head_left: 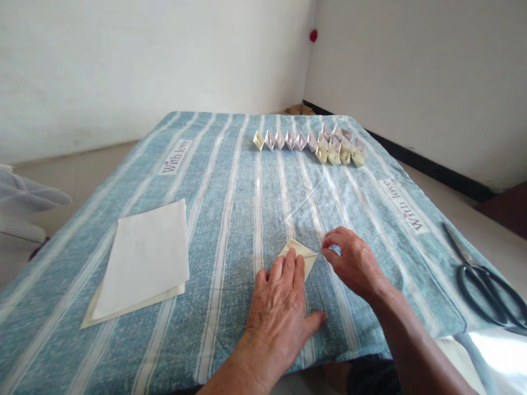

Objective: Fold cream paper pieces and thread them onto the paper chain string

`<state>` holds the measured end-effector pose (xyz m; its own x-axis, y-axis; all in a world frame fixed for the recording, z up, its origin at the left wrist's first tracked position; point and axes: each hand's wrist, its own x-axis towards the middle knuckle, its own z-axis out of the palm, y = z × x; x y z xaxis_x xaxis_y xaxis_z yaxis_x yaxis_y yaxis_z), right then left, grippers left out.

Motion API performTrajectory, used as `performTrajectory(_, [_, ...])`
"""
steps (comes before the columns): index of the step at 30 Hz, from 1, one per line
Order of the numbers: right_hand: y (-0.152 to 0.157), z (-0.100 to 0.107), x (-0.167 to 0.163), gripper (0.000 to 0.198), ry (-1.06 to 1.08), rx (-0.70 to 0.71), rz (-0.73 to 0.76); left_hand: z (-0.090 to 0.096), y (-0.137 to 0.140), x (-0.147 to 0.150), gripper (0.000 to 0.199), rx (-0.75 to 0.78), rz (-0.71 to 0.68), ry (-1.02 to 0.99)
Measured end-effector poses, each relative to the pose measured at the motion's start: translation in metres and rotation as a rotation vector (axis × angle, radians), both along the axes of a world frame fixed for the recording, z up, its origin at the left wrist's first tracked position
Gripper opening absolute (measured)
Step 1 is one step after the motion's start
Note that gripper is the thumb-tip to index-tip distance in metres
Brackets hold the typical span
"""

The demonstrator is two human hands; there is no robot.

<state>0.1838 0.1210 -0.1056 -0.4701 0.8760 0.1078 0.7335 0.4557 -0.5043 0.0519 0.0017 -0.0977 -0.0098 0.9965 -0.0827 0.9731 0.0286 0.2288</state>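
Note:
A small folded piece of pale yellow paper (309, 260) lies on the striped blue cloth near the front, its creased edges forming a diamond-like shape. My left hand (280, 302) rests flat over it, fingers stretched out and pressing on its left and middle part, which they hide. Just to the right of the paper's right corner is my right hand (352, 260), its fingers curled and the thumb and index tips brought together. A slight gap seems to separate those tips from the corner, and no object shows between them.
White and pale yellow sheets (150, 252) are stacked at the left. Several small folded paper boats (300, 141) stand in rows at the far right. Black-handled scissors (481, 280) lie by the right edge. The striped cloth (206, 219) covers the table.

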Motion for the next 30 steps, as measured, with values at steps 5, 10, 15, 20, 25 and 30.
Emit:
performTrajectory(5, [-0.006, 0.005, -0.004, 0.019, -0.018, 0.082, 0.026, 0.001, 0.0, -0.001, 0.079, -0.004, -0.003, 0.001])
performTrajectory(10, [-0.015, 0.002, -0.006, 0.027, -0.093, 0.122, 0.185, 0.0, 0.0, -0.001, 0.079, 0.006, -0.001, -0.007])
performTrajectory(15, [-0.028, -0.006, -0.002, 0.026, -0.206, 0.187, 0.271, 0.002, 0.001, 0.0, 0.083, -0.019, 0.0, -0.017])
performTrajectory(20, [-0.038, -0.014, 0.006, 0.029, -0.25, 0.284, 0.294, 0.002, 0.001, -0.001, 0.081, -0.024, 0.0, -0.025])
performTrajectory(25, [-0.04, -0.014, 0.007, 0.031, -0.282, 0.303, 0.297, 0.003, 0.0, -0.001, 0.078, -0.021, -0.002, -0.031])
performTrajectory(30, [-0.041, -0.013, 0.005, 0.033, -0.294, 0.3, 0.298, 0.004, 0.001, -0.001, 0.078, -0.027, 0.0, -0.032])
